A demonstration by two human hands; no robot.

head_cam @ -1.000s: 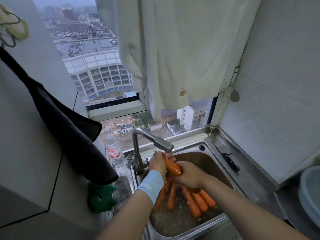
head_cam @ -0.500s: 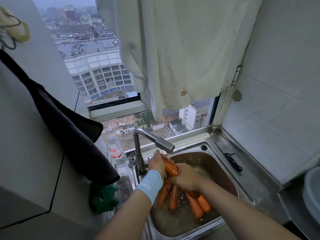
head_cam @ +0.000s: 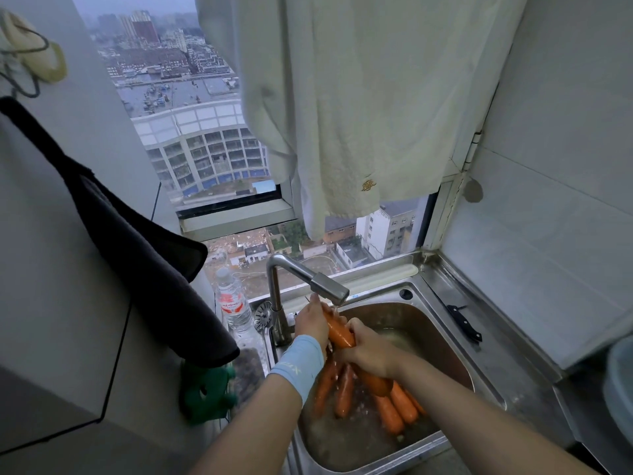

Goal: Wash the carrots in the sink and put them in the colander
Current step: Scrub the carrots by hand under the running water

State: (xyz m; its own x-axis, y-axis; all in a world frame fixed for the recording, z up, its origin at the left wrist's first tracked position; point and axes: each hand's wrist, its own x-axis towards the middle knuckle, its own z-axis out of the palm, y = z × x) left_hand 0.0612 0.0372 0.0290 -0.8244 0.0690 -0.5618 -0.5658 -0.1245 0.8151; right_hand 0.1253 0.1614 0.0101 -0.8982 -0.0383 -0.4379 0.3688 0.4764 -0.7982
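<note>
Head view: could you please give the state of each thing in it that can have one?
Long orange carrot, held tilted under the spout by both hands.
Left hand, grips the carrot's upper end.
Right hand, grips its lower part.
Other orange carrots, lying in the sink's water.
Stainless steel sink, partly filled.
Bent steel faucet, seemingly running.
Clear plastic bottle, upright, capped.
Black-handled knife, lying flat beside the basin.

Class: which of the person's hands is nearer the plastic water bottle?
Left. The left hand grips the carrot just beyond the tap from the water bottle; the right hand holds the same carrot farther right, over the sink.
</note>
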